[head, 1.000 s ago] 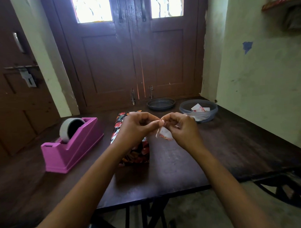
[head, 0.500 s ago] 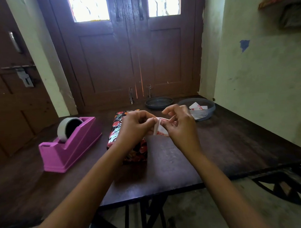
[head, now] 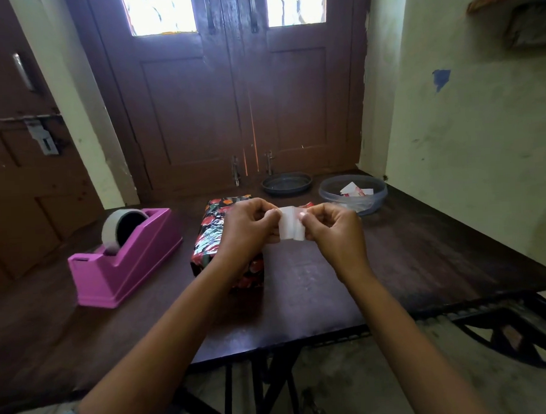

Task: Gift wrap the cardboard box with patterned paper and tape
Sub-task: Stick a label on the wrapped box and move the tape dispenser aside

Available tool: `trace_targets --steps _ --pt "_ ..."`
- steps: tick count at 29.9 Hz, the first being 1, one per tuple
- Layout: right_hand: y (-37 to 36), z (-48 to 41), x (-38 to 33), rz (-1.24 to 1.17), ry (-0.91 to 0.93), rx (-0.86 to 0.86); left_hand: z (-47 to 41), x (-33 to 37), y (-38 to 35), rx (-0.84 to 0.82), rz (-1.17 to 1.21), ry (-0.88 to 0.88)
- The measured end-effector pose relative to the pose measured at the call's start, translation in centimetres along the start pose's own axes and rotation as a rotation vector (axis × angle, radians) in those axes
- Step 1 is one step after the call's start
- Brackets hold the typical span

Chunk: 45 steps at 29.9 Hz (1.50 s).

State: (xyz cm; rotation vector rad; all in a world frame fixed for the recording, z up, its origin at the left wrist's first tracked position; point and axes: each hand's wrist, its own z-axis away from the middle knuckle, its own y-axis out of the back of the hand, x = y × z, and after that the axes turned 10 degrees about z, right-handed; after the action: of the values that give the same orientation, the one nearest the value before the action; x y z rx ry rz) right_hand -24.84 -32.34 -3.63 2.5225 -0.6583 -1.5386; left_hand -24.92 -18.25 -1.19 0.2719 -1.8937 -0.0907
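Note:
The box wrapped in dark floral paper (head: 211,237) lies on the dark wooden table (head: 406,264), partly hidden behind my left wrist. Above it, my left hand (head: 246,231) and my right hand (head: 334,232) each pinch one side of a small white folded paper piece (head: 291,223), holding it spread between them in the air. A pink tape dispenser (head: 125,258) with a roll of tape stands to the left of the box.
A clear plastic bowl (head: 351,193) with small paper pieces sits at the back right of the table. A dark round lid (head: 286,183) lies beside it near the brown door. The table's front edge runs just below my forearms.
The small paper, held folded between my fingertips before, is now spread open flat between both hands. My hands have moved slightly apart.

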Motion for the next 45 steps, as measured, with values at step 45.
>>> trace_targets --steps 45 --pt "2.2 -1.3 -1.2 -0.304 -0.275 -0.040 -0.1 2.4 -1.5 -0.328 -0.118 -0.176"
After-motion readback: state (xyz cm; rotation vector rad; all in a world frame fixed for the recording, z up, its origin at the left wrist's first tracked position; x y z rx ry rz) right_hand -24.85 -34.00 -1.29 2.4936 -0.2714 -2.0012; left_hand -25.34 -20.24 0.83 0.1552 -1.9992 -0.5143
